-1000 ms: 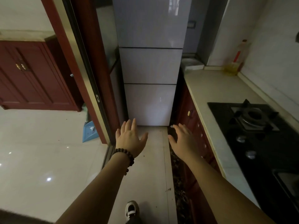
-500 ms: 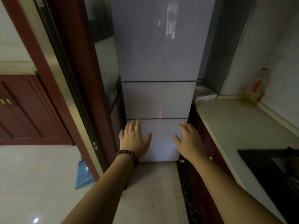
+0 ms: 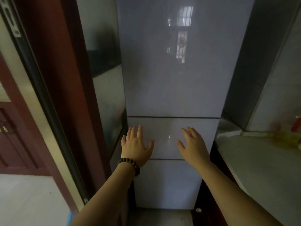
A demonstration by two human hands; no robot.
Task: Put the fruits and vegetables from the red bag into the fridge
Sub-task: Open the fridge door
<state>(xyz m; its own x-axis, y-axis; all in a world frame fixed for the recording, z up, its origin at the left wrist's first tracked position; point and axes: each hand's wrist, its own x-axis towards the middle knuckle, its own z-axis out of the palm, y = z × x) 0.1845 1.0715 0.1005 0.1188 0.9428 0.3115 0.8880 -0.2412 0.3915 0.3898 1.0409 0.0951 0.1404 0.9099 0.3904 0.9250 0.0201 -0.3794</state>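
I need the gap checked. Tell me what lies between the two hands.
Head view: between left hand and right hand shows only the bare glossy front of the fridge's middle drawer.

A pale countertop [image 3: 260,160] fills the lower right of the frame; a blurred yellow bottle [image 3: 286,136] stands on it. A dark red door frame [image 3: 53,79] runs down the left.

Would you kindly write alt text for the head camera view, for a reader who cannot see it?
Two bare hands, left hand with a beaded bracelet and right hand, reach open and empty toward the middle door of a closed pale three-door fridge. A kitchen counter runs along its right side.
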